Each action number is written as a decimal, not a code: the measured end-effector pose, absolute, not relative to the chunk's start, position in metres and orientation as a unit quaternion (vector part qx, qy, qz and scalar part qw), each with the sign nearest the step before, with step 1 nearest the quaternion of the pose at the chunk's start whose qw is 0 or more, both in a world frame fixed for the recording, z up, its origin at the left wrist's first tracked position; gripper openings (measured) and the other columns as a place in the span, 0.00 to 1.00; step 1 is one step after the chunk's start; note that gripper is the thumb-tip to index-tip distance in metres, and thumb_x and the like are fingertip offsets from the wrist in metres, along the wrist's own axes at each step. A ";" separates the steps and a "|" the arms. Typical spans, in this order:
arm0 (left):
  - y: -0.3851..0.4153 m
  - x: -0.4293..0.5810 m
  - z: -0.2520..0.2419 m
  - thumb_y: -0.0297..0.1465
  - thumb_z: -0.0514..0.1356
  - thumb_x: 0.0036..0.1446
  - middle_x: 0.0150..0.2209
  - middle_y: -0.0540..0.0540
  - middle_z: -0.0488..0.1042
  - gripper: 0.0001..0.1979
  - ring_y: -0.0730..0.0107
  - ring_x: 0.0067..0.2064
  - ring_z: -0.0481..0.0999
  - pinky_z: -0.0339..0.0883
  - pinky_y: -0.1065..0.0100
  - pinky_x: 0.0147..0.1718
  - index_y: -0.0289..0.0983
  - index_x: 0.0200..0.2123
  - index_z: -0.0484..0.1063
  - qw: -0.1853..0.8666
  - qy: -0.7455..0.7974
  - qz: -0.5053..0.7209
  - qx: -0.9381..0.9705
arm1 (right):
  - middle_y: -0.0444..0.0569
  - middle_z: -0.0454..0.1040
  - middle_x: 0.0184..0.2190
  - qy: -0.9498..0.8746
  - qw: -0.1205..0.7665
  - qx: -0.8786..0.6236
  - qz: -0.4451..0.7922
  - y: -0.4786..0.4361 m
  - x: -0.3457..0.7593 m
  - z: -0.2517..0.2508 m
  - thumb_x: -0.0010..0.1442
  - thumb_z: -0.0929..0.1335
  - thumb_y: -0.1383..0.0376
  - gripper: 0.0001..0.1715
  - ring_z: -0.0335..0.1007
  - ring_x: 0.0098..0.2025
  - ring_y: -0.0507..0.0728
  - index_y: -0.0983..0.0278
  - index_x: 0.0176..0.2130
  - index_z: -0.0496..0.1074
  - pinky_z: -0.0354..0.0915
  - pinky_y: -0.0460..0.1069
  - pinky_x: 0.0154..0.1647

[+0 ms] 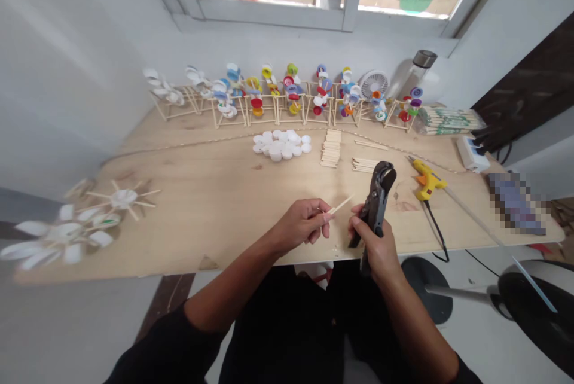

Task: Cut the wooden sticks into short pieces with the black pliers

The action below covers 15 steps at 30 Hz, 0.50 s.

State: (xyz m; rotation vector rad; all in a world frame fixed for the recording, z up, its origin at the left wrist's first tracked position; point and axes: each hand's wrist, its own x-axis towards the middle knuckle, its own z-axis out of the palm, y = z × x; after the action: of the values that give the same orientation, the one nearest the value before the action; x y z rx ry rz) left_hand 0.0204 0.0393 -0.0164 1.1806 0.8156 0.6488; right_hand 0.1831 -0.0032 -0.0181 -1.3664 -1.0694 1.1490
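Pinched between the fingers of my left hand [311, 222] is a thin pale wooden stick [343, 203], its free end pointing up and right. My right hand [379, 246] grips a black hand cutter [379, 189], head up and handles down in the palm. The stick's tip and the cutter are apart. Just beyond the cutter lies a small pile of short sticks [364, 164]. A neat stack of longer sticks [330, 148] sits to its left, beside a cluster of white bottle caps [280, 146].
Wheel models of coloured caps on stick frames [293, 97] line the wall. A yellow glue gun [428, 179], a power strip [472, 154] and bagged sticks [448, 119] are on the right. Spoked stick wheels [123, 198] lie left. A cord [201, 143] crosses the table [201, 204].
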 end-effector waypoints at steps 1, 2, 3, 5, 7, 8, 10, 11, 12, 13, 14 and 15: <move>0.040 0.017 -0.012 0.36 0.56 0.52 0.20 0.50 0.70 0.12 0.84 0.14 0.58 0.49 0.78 0.13 0.32 0.30 0.64 0.700 0.370 0.295 0.534 | 0.40 0.65 0.21 -0.450 0.494 -0.569 0.480 -0.006 0.184 -0.017 0.52 0.65 0.61 0.13 0.62 0.23 0.51 0.64 0.37 0.64 0.60 0.46 0.26; 0.041 0.013 -0.008 0.37 0.56 0.51 0.20 0.50 0.69 0.12 0.85 0.14 0.57 0.49 0.78 0.13 0.32 0.29 0.64 0.695 0.374 0.298 0.537 | 0.40 0.65 0.21 -0.460 0.477 -0.573 0.481 -0.009 0.185 -0.016 0.52 0.65 0.61 0.13 0.63 0.23 0.51 0.65 0.38 0.65 0.60 0.46 0.27; 0.042 0.010 -0.004 0.37 0.56 0.51 0.20 0.50 0.69 0.12 0.85 0.14 0.57 0.49 0.78 0.13 0.32 0.29 0.64 0.690 0.377 0.300 0.540 | 0.40 0.65 0.20 -0.472 0.456 -0.579 0.484 -0.012 0.185 -0.015 0.52 0.65 0.60 0.13 0.63 0.23 0.52 0.65 0.37 0.65 0.61 0.47 0.28; 0.044 0.004 0.003 0.37 0.56 0.51 0.19 0.51 0.69 0.12 0.85 0.14 0.56 0.48 0.78 0.13 0.32 0.28 0.64 0.678 0.382 0.304 0.549 | 0.40 0.66 0.21 -0.487 0.413 -0.586 0.499 -0.017 0.186 -0.015 0.51 0.66 0.59 0.15 0.64 0.23 0.52 0.64 0.38 0.65 0.61 0.47 0.27; 0.046 -0.002 0.010 0.37 0.56 0.51 0.19 0.51 0.69 0.12 0.85 0.14 0.56 0.48 0.78 0.13 0.32 0.28 0.64 0.663 0.385 0.308 0.564 | 0.41 0.66 0.22 -0.497 0.382 -0.587 0.512 -0.021 0.184 -0.015 0.50 0.66 0.58 0.16 0.64 0.24 0.53 0.64 0.38 0.65 0.61 0.47 0.27; 0.047 -0.004 0.014 0.37 0.56 0.52 0.20 0.51 0.69 0.12 0.85 0.14 0.56 0.48 0.78 0.13 0.32 0.29 0.64 0.654 0.386 0.310 0.573 | 0.41 0.66 0.22 -0.503 0.370 -0.588 0.514 -0.023 0.182 -0.016 0.50 0.66 0.58 0.16 0.64 0.24 0.53 0.64 0.39 0.66 0.61 0.48 0.28; 0.047 -0.007 0.020 0.37 0.55 0.52 0.20 0.51 0.69 0.11 0.85 0.15 0.56 0.48 0.78 0.13 0.32 0.29 0.64 0.631 0.389 0.313 0.594 | 0.42 0.67 0.22 -0.517 0.355 -0.588 0.512 -0.025 0.179 -0.017 0.51 0.65 0.58 0.16 0.64 0.25 0.54 0.64 0.39 0.66 0.61 0.48 0.29; 0.047 -0.008 0.023 0.36 0.55 0.53 0.20 0.51 0.69 0.11 0.85 0.15 0.56 0.49 0.78 0.14 0.33 0.29 0.64 0.619 0.390 0.313 0.605 | 0.42 0.67 0.23 -0.526 0.350 -0.586 0.507 -0.026 0.178 -0.017 0.51 0.65 0.59 0.16 0.65 0.26 0.54 0.64 0.39 0.66 0.61 0.48 0.29; 0.047 -0.008 0.026 0.36 0.54 0.53 0.20 0.51 0.69 0.11 0.85 0.15 0.56 0.49 0.79 0.14 0.33 0.28 0.65 0.607 0.392 0.312 0.617 | 0.42 0.67 0.23 -0.537 0.346 -0.584 0.501 -0.026 0.176 -0.017 0.51 0.65 0.59 0.15 0.65 0.26 0.55 0.64 0.39 0.66 0.61 0.48 0.30; 0.047 -0.008 0.029 0.35 0.54 0.53 0.20 0.52 0.69 0.10 0.85 0.15 0.57 0.49 0.78 0.14 0.33 0.28 0.65 0.596 0.392 0.309 0.629 | 0.42 0.67 0.23 -0.548 0.341 -0.581 0.496 -0.027 0.174 -0.017 0.52 0.64 0.60 0.15 0.65 0.26 0.54 0.64 0.39 0.66 0.61 0.48 0.30; 0.047 -0.008 0.031 0.35 0.53 0.53 0.20 0.52 0.69 0.10 0.85 0.15 0.57 0.50 0.78 0.14 0.33 0.28 0.65 0.586 0.394 0.304 0.639 | 0.42 0.67 0.23 -0.558 0.338 -0.578 0.491 -0.027 0.173 -0.017 0.52 0.64 0.61 0.14 0.65 0.26 0.54 0.64 0.39 0.66 0.61 0.48 0.30; 0.047 -0.007 0.033 0.35 0.53 0.54 0.20 0.52 0.69 0.10 0.84 0.15 0.57 0.50 0.78 0.14 0.33 0.28 0.65 0.579 0.395 0.298 0.648 | 0.42 0.67 0.23 -0.566 0.335 -0.575 0.486 -0.028 0.171 -0.016 0.51 0.64 0.62 0.14 0.65 0.26 0.54 0.64 0.39 0.66 0.61 0.48 0.30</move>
State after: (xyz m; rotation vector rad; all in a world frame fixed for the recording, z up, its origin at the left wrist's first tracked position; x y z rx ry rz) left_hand -0.0074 0.0466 0.0328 1.5150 0.9238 0.6969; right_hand 0.1711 -0.0279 -0.0162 -1.5017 -1.4776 1.2682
